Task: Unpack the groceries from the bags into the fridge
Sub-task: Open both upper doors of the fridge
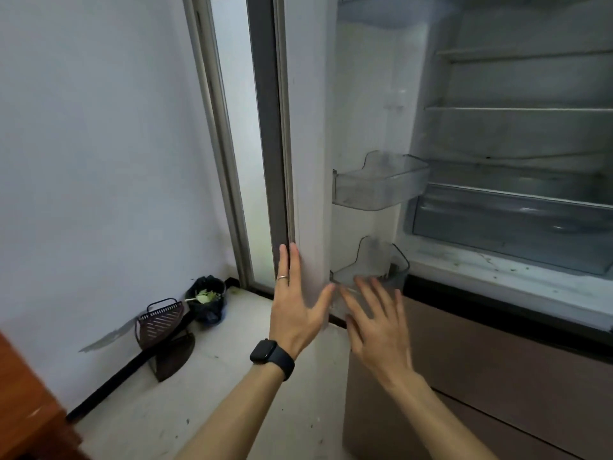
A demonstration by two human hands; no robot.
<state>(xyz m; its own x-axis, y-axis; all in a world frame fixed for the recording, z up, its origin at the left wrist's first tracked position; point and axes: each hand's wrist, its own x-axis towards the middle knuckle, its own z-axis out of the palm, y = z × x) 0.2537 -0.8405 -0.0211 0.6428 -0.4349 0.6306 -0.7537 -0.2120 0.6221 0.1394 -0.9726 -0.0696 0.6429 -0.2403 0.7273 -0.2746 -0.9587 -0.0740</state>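
- The fridge door (308, 161) is seen swung open, with its white edge turned toward the camera.
- The left hand (295, 310) is laid flat against the lower part of the door's edge. Its fingers are straight and released, and nothing is clasped. The thumb is spread toward the door's inner side.
- A ring (282, 277) is worn on one finger of that hand and a dark watch (270, 355) on its wrist, lower in the view than the spot where the door is touched.
- The right hand (378, 330) is held just right of the door's edge, in front of the lower door bin (371, 263). Its fingers are spread and straight, and nothing is grasped. The hand is blurred, so whether the bin is touched cannot be told.
- An upper door bin (381, 184) of clear plastic is fixed to the door's inner side, above the lower one.
- The fridge (530, 137) itself is found to the right of the door. Glass shelves (517, 109) are set across it, with a clear drawer (510, 224) beneath them.
- Brown drawer fronts (464, 376) are seen below and to the right of the door.
- To the left of the door, on the pale floor by the wall, a small waste bin (209, 313) lined with a black bag is placed, with green scraps in it.
- A dark slotted dustpan (159, 322) is leaned against the wall just left of that bin, farther from the door.
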